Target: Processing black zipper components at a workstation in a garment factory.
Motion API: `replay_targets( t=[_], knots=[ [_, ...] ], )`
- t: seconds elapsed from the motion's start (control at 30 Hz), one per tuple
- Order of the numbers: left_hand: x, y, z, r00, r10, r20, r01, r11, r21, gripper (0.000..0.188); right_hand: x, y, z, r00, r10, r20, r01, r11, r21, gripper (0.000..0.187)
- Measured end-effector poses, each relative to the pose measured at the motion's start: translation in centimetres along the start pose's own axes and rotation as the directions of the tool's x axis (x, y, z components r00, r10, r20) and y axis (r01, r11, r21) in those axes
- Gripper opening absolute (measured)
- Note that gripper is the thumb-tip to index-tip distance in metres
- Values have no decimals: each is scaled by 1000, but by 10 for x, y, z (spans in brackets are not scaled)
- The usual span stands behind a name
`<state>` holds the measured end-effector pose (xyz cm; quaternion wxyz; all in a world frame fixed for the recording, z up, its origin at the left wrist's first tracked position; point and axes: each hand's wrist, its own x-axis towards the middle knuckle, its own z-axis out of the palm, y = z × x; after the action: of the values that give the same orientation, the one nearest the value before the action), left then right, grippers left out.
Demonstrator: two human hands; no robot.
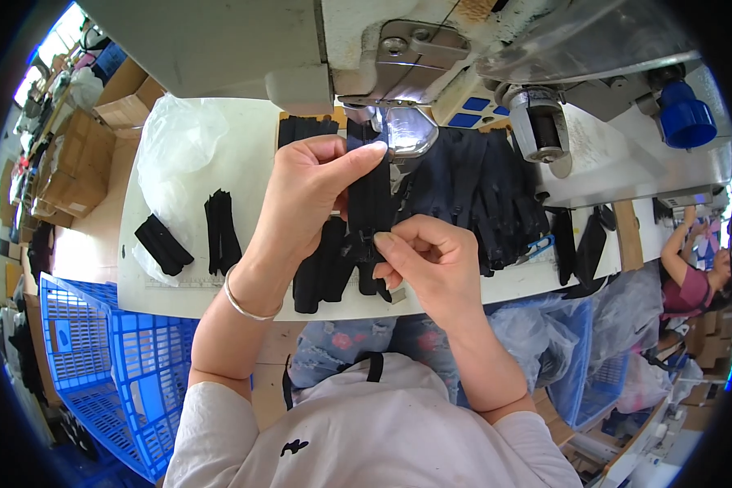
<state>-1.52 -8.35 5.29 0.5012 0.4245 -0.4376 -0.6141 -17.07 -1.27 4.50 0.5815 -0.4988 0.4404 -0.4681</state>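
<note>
Between my two hands a black zipper (pixel 370 195) is stretched below the sewing machine's head (pixel 398 61). My left hand (pixel 321 183) pinches its upper part between thumb and fingers, close to the shiny metal part under the machine. My right hand (pixel 431 260) is closed on its lower end, where small dark hardware shows at the thumb tip. Under and beside my hands more black strips (pixel 321 272) lie on the white table (pixel 244 154). A larger heap of black zippers (pixel 480 187) spreads to the right of the machine's needle area.
Two small black bundles (pixel 222 232) and a clear plastic bag (pixel 179 146) lie on the left. Blue-handled snips (pixel 538 246) rest by the heap. A blue crate (pixel 114 358) stands lower left; another, holding plastic, is at right. A co-worker (pixel 691 276) sits far right.
</note>
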Motion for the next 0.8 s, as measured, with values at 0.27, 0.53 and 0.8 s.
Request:
replay_targets(
  t=[0.27,0.53,0.8],
  knots=[
    [-24,-7,-4,993,-81,87,74,994,75,17,5,7,-3,1000,-10,-17,9,998,-60,15],
    [-52,-25,-3,987,-82,138,118,953,-280,13,7,11,-5,994,-95,-52,83,977,-197,16],
    [-50,-39,0,1000,1,-12,-4,960,-281,9,1,13,-5,996,-83,-29,78,988,-129,16]
  ],
)
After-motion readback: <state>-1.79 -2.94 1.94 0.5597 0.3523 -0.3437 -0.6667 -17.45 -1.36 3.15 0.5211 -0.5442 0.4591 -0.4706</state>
